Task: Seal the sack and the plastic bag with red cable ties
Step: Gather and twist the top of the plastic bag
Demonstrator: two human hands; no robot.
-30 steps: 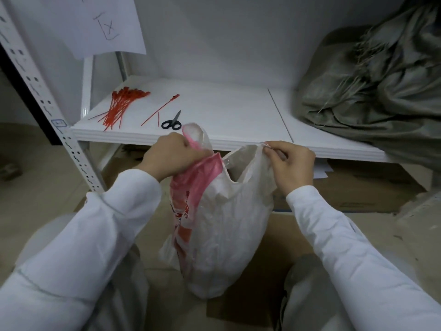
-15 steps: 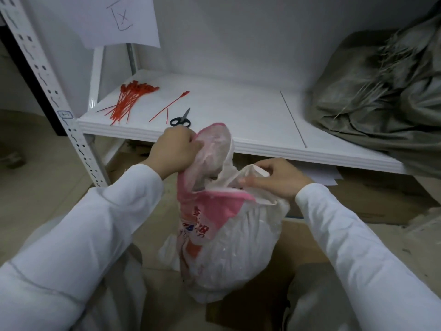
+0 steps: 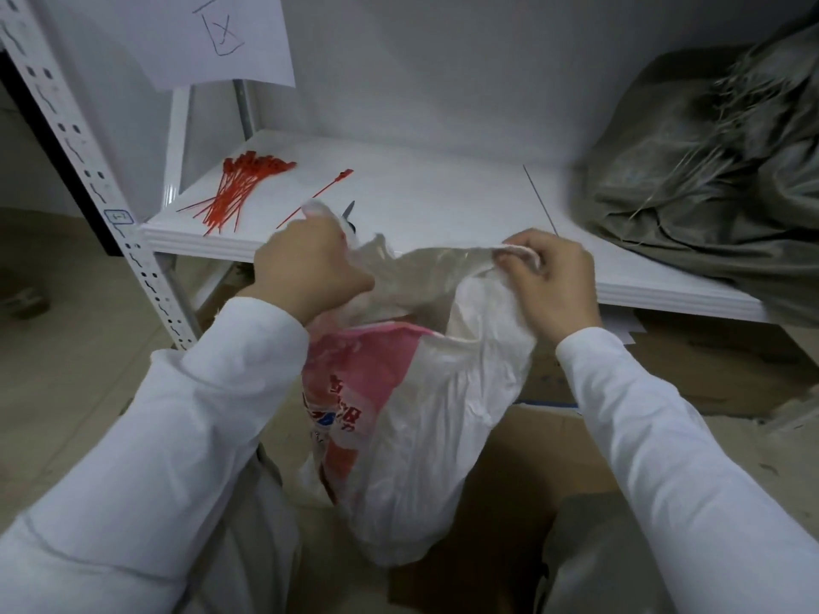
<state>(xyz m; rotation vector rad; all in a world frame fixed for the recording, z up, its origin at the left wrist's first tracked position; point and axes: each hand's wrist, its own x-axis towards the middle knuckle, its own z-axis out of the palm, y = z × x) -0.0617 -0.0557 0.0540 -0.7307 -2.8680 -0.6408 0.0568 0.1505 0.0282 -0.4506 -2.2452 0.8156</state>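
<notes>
A white and pink plastic bag [image 3: 425, 427] hangs in front of the white shelf [image 3: 443, 206], held up by both hands. My left hand [image 3: 310, 268] grips the bag's left handle and gathered top. My right hand [image 3: 554, 277] pinches the right handle, and the bag's mouth is stretched between them. A bundle of red cable ties [image 3: 239, 192] lies at the shelf's left end. One single red tie [image 3: 319, 195] lies beside it. The grey-green sack [image 3: 718, 170] slumps on the shelf's right end.
Black scissors [image 3: 350, 214] lie on the shelf, mostly hidden behind my left hand. A perforated white upright [image 3: 93, 179] stands at the left. Flattened cardboard [image 3: 532, 480] covers the floor under the bag. A sheet of paper [image 3: 221, 33] hangs above the ties.
My right hand has risen and moved right, pulling the right handle up and out. The bag's mouth, crumpled half a second ago, is now stretched wide.
</notes>
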